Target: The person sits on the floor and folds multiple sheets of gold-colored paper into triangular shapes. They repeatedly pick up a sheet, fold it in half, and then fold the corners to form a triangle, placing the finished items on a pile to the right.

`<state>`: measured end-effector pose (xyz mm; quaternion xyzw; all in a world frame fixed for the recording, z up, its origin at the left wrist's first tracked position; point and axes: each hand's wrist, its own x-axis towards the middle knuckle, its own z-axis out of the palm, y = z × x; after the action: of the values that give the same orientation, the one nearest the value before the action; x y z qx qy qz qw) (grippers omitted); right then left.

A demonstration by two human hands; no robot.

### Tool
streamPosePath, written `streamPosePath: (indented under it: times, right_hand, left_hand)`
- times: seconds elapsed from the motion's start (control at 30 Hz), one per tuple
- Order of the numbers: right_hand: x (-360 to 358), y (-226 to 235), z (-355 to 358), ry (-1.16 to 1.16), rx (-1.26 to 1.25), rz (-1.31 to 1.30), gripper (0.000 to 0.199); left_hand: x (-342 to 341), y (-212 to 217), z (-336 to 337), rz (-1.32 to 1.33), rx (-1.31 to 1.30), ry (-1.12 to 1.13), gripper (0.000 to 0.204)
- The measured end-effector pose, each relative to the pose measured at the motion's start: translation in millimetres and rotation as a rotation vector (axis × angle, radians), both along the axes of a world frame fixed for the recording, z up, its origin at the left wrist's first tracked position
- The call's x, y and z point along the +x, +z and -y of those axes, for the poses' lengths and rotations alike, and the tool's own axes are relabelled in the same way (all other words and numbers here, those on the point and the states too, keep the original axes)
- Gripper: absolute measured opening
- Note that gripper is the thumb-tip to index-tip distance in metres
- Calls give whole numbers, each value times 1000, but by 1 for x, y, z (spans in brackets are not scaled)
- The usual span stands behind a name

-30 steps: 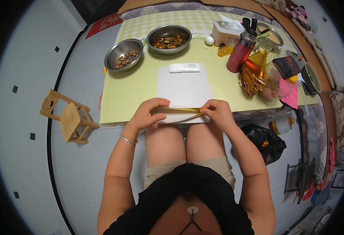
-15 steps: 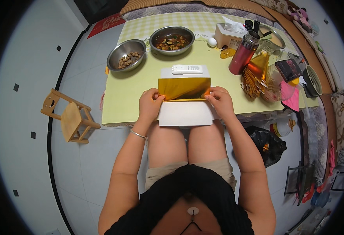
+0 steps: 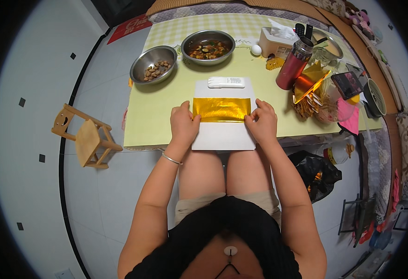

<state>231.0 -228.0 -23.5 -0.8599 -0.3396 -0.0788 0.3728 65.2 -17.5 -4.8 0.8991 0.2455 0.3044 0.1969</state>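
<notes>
A strip of shiny gold foil paper (image 3: 221,109) lies crosswise on a white board (image 3: 223,137), with a folded edge along its near side. At its left end, my left hand (image 3: 183,122) is closed, thumb and fingers pinching the near corner. The opposite near corner is pinched by my right hand (image 3: 263,122), some of its fingers raised. A long white plastic device (image 3: 226,83) rests on the board's far end, beyond the foil. The board's near edge reaches over the table edge above my thighs.
Far left on the table (image 3: 152,121) are a steel bowl of nuts (image 3: 153,65) and a steel bowl of food in liquid (image 3: 208,47). Rightward stand a red flask (image 3: 294,63), a tissue box (image 3: 275,43), folded gold papers (image 3: 308,95) and a phone (image 3: 347,85). A black bag (image 3: 319,174) sits below.
The foil's far part has come down toward me and now looks flatter and brighter. My fingertips have shifted slightly along its ends. The gold papers at the right have spread upward.
</notes>
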Motion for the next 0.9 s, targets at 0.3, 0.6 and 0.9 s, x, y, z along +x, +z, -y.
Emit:
streamPosePath:
  times: [0.3, 0.6, 0.9]
  right_hand:
    - [-23, -9, -16, 419, -180, 354, 46]
    - [-14, 9, 45, 422, -340, 185, 67]
    - [28, 12, 63, -219, 627, -516, 16]
  left_hand:
    - [7, -8, -18, -297, 153, -718, 41]
    - [-40, 5, -12, -330, 65, -502, 45]
    - [-15, 15, -4, -119, 20, -441, 20]
